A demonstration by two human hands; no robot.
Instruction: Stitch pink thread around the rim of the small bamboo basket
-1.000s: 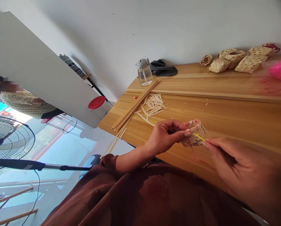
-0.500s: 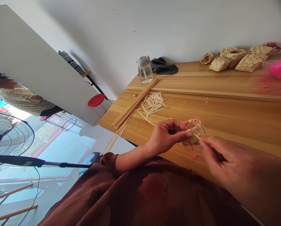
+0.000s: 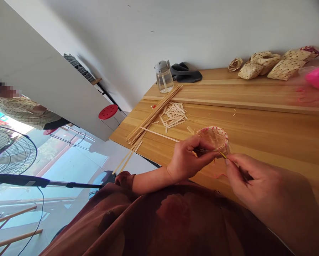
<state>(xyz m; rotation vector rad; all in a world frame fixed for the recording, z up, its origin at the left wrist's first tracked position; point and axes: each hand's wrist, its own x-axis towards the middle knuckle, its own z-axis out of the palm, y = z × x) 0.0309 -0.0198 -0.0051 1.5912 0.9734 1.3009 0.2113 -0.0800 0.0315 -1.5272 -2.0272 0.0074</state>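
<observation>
small woven straw basket with a pink-red rim [image 3: 214, 137] is held at the near edge of the wooden worktop [image 3: 268, 124], its mouth tilted up. left hand [image 3: 187, 160] comes in from 8 o'clock, its grip pinched narrow on the basket's near wall, thumb and fingertips closed on the weave. right hand [image 3: 245, 176] comes in from 4 o'clock, its grip closed tight on a thin yellow needle [image 3: 223, 154] whose tip meets the basket wall just beside the left fingertips. a loose pink strand [image 3: 218, 174] hangs below the basket, between both hands. at 10 o'clock on the worktop lies a long bundle of pale straw strips [image 3: 152, 113], a heap of short cut strips [image 3: 174, 115] just beside it. farther off, at 11 o'clock, stand a clear glass jar with a grey lid [image 3: 163, 76] and a dark grey cloth [image 3: 186, 74]. at 1 o'clock, by the wall, lie finished woven straw pouches [image 3: 268, 64].
</observation>
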